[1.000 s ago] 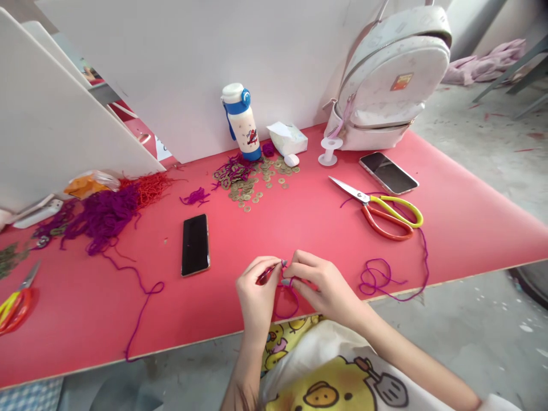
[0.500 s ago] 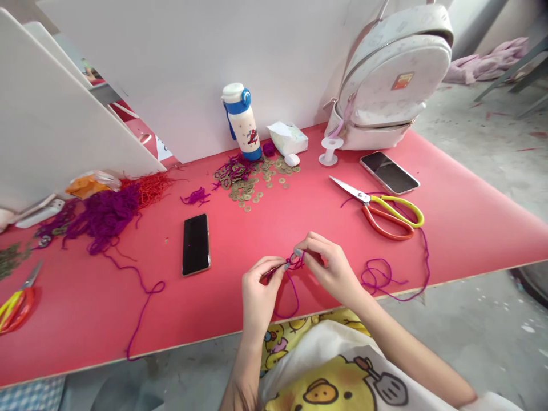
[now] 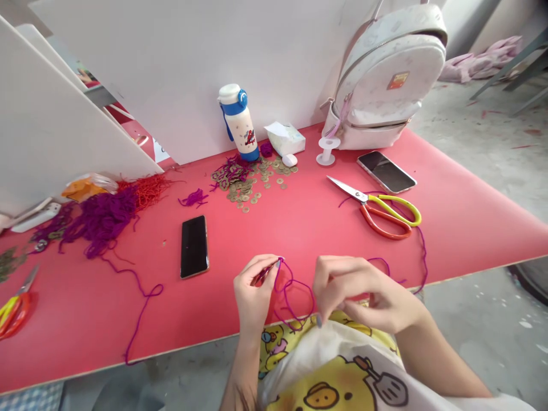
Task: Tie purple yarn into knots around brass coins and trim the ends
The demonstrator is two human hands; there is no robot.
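Note:
My left hand (image 3: pixel 254 288) is closed near the table's front edge, thumb and fingers pinching a purple cord (image 3: pixel 295 282) at a small knotted part. A dark, thin piece shows between the fingers, mostly covered. From the pinch the cord hangs in loose loops to the right. Just beside those loops is my right hand (image 3: pixel 363 291), its fingers bent downward and the thumb apart from them; no cord shows between them. Large scissors (image 3: pixel 385 214) with red and yellow handles lie beyond it. A black phone (image 3: pixel 194 246) rests left of my left hand.
Holed coins (image 3: pixel 244 194) are scattered before a bottle (image 3: pixel 242 123). A tissue pack (image 3: pixel 286 138), white spool (image 3: pixel 327 151), second phone (image 3: pixel 386 171) and backpack (image 3: pixel 389 80) stand or lie behind. Purple yarn (image 3: pixel 105 214) and other scissors (image 3: pixel 17 302) are at left.
My right hand has come away from the knotted part, moving right and toward my body. The cord loops now hang wider. My left hand keeps its pinch and has shifted slightly left.

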